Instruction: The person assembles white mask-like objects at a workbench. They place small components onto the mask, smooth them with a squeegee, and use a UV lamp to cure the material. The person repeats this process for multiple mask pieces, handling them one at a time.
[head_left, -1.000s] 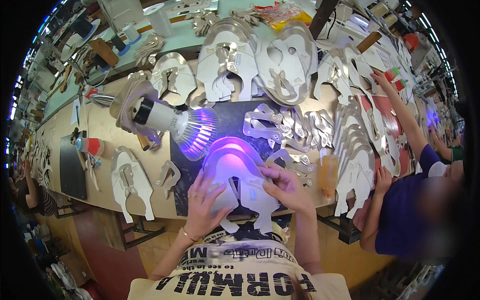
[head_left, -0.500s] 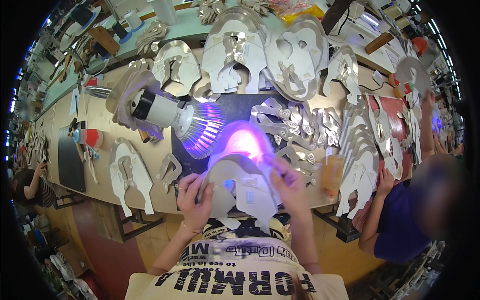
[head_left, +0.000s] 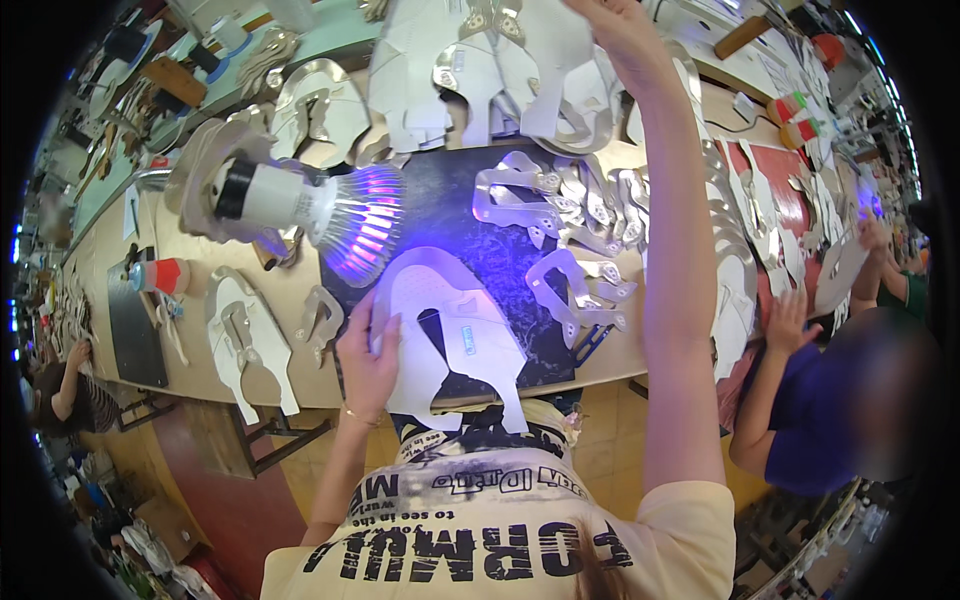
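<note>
A white-and-silver shoe upper (head_left: 405, 340) lies over the dark mat in front of me, its two legs toward my body. My left hand (head_left: 368, 355) is closed on its left edge, with the thumb on top. My right arm stretches far forward. At the top edge of the view, my right hand (head_left: 618, 22) is closed on another shoe upper (head_left: 560, 75), in front of the far pile. Its fingertips are partly cut off. A lamp (head_left: 350, 220) with a finned metal head shines purple light beside the near upper.
Loose silver shoe pieces (head_left: 595, 205) lie on the dark mat (head_left: 440, 190). Overlapping uppers (head_left: 735, 290) line the right side. A single upper (head_left: 245, 345) and a red-and-white tub (head_left: 160, 276) are at left. A co-worker in a blue top (head_left: 815, 430) sits at right.
My right hand has left the near upper and reached far forward to the pile. The near upper has come out from the brightest light and lies lower. An orange bottle is now hidden behind my arm.
</note>
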